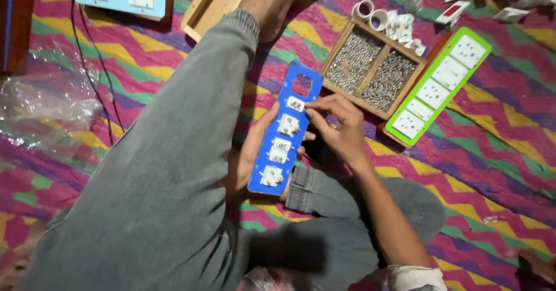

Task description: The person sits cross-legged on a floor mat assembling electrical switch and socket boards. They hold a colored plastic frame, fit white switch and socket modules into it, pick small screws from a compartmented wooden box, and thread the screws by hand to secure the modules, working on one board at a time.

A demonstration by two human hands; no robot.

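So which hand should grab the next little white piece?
Probably the right hand: its fingertips already sit at the blue plate's top white socket piece, while the left hand supports the plate underneath.

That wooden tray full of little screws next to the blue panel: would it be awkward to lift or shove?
The wooden tray probably feels heavy for its size, both compartments heaped with metal screws. It looks stiff and flat-bottomed, so unlikely to tip. Being open-topped, a tilt or hard shove would likely spill screws.

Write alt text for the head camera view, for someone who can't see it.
A seated person's left hand holds a long blue plastic switch plate while the right hand presses a small white socket module into it. A wooden tray of metal screws lies beside it on a zigzag-patterned cloth.
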